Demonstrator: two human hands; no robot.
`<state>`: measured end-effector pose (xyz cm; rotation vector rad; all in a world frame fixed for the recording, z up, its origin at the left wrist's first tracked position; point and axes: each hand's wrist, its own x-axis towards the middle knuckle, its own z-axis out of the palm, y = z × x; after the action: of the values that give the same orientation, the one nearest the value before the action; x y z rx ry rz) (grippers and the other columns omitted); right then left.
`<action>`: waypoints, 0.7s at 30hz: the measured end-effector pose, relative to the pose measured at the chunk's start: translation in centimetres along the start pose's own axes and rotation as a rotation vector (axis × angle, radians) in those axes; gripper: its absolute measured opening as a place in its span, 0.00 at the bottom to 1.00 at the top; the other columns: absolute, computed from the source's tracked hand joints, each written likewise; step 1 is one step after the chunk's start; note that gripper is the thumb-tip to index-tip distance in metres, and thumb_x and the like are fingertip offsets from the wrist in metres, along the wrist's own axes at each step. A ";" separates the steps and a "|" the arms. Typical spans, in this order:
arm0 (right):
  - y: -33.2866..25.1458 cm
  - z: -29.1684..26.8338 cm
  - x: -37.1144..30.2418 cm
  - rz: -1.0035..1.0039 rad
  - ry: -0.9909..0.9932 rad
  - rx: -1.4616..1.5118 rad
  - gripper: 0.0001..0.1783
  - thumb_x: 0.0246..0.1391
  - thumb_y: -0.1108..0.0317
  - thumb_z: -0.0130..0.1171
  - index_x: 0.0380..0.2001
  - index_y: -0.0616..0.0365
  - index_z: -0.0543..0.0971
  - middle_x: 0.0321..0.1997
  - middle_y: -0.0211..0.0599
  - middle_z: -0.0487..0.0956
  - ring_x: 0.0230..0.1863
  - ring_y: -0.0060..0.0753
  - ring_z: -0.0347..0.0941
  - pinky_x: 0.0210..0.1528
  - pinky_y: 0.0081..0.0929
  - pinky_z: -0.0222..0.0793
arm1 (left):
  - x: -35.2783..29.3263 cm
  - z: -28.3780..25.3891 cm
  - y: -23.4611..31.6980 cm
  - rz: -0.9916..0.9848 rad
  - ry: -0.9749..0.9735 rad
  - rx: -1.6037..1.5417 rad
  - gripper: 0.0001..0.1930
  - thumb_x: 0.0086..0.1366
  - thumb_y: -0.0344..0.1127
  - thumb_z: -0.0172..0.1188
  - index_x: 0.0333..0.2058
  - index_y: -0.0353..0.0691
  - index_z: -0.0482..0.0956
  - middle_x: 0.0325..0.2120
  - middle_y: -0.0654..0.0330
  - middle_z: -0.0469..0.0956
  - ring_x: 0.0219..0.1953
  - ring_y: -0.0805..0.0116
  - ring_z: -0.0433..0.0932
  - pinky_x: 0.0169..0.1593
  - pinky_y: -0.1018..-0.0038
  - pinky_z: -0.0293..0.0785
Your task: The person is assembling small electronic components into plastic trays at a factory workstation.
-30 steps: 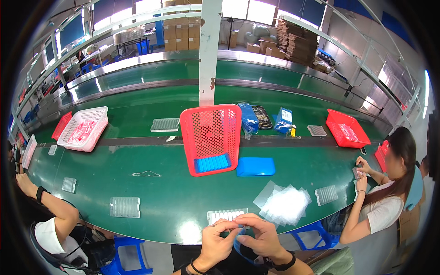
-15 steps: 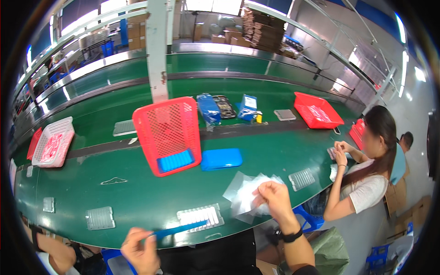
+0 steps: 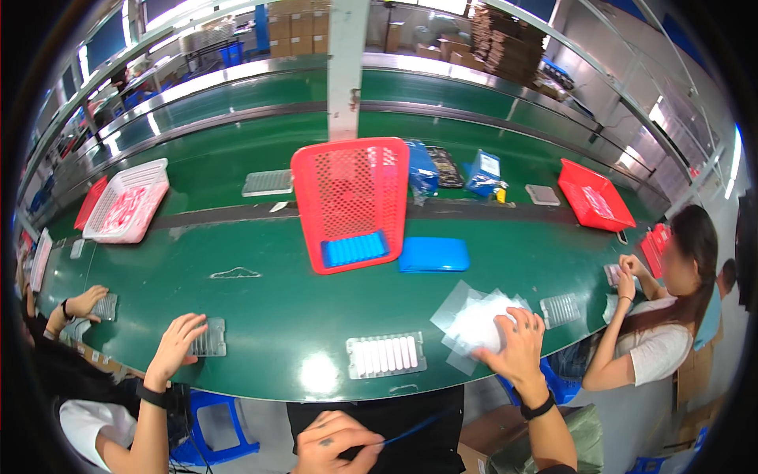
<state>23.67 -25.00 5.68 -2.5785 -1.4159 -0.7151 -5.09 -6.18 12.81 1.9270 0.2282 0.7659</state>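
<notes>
My left hand (image 3: 339, 442), low at the front edge, pinches a thin blue strip (image 3: 412, 431) that points right, away from the fingers. The strip is smeared by motion and hangs in front of the dark cloth at my lap. On the right, my right hand (image 3: 517, 347) reaches over a fanned pile of clear plastic sheets or bags (image 3: 458, 310), thumb and fingers apart and the fingertips at the pile. Between the hands, a clear ribbed tray (image 3: 420, 357) lies on the green table, holding several white sticks (image 3: 385, 355) in a row.
A tilted red basket (image 3: 351, 197) holds a blue ribbed piece (image 3: 355, 249); a blue pouch (image 3: 434, 254) lies beside it. Co-workers' hands (image 3: 175, 347) handle clear trays at left; another person (image 3: 647, 316) sits at right. A white basket (image 3: 126, 201) and red bin (image 3: 596, 195) stand farther off.
The view has swung, shifting the table's things rightward. My left hand with the blue strip has drawn back from above the tray. My right hand's fingers have spread from a pinch.
</notes>
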 end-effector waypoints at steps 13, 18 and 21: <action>-11.5 -3.7 2.2 0.621 -0.583 1.606 0.09 0.54 0.76 0.61 0.38 0.68 0.81 0.22 0.31 0.79 0.15 0.14 0.68 0.19 0.13 0.63 | 0.3 0.8 -8.6 -0.494 0.272 -0.315 0.07 0.55 0.24 0.64 0.34 0.30 0.79 0.21 0.66 0.77 0.25 0.82 0.71 0.33 0.82 0.69; -12.2 -0.9 3.7 0.661 -0.563 1.561 0.08 0.55 0.74 0.60 0.37 0.67 0.81 0.21 0.31 0.78 0.15 0.13 0.67 0.16 0.14 0.61 | 4.5 -1.4 -12.3 -0.212 0.042 0.147 0.18 0.46 0.27 0.65 0.40 0.38 0.78 0.37 0.58 0.80 0.38 0.68 0.76 0.42 0.74 0.69; -12.0 -0.7 3.5 0.691 -0.560 1.576 0.08 0.54 0.74 0.60 0.37 0.67 0.81 0.21 0.31 0.78 0.14 0.13 0.67 0.15 0.14 0.59 | 4.9 -1.1 -13.2 -0.108 -0.155 0.283 0.18 0.43 0.31 0.66 0.37 0.44 0.80 0.44 0.61 0.80 0.46 0.59 0.73 0.48 0.65 0.66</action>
<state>15.17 -15.85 6.40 -1.6021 -0.4885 0.9328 0.33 3.21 3.71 2.2098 0.3581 0.5308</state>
